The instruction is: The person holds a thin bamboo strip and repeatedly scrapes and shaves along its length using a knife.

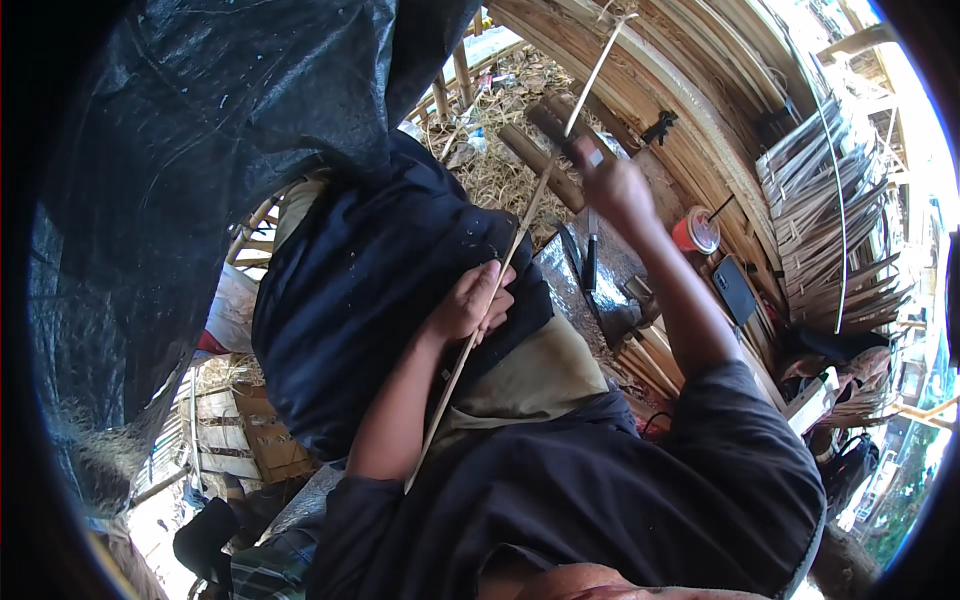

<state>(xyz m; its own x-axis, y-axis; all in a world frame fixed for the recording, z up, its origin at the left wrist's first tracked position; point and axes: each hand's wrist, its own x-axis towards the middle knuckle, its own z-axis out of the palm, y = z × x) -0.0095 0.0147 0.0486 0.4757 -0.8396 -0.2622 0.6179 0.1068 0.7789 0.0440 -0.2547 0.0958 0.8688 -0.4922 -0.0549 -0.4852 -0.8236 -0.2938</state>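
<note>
A long, thin strip of pale wood or bamboo (519,235) runs slantwise from beside my left upper arm to the planks at the top. My left hand (475,302) is closed around it over the dark cloth (370,270) on my lap. Farther up, my right hand (620,195) grips a dark tool with a reddish part (582,150), beside the strip. Motion blurs this tool, so its exact kind is unclear. A black-handled knife (590,264) lies below my right hand on a shiny silvery sheet (560,262).
Long wooden strips (700,130) line the right side, with a red cup with a lid and straw (697,231) and a dark flat rectangular device (735,290) near my right forearm. A bundle of dry leaves (830,200) stands beyond. Black plastic sheeting (240,110) hangs at left.
</note>
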